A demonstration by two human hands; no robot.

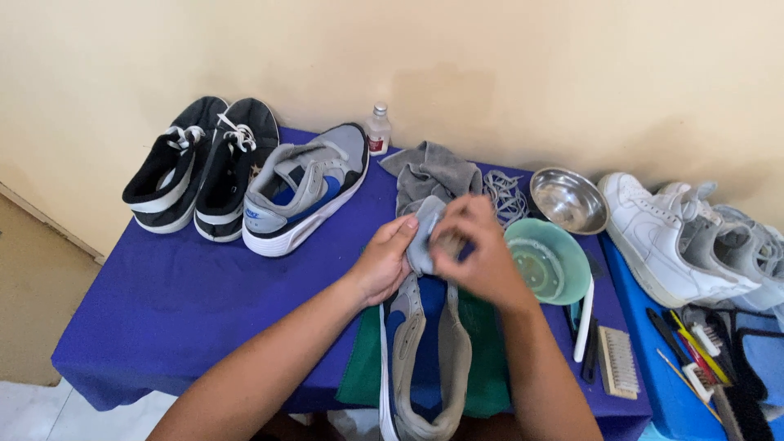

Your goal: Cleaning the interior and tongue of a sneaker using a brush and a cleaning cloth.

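Gripping the toe of a grey-and-blue sneaker (425,343), the left hand (384,261) curls its fingers (406,231) around it, while the right hand (478,253) pinches something small against the same toe; what it is cannot be told. Under the sneaker lies a green cloth (490,367) on the blue worktop (180,302); just right of it stands a green bowl (549,261).

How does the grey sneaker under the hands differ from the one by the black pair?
The held sneaker lies toe away, opening up, on a green cloth; both hands grip its toe. The other grey sneaker stands untouched, side on, on the blue cover. Both are grey, blue and white-soled.
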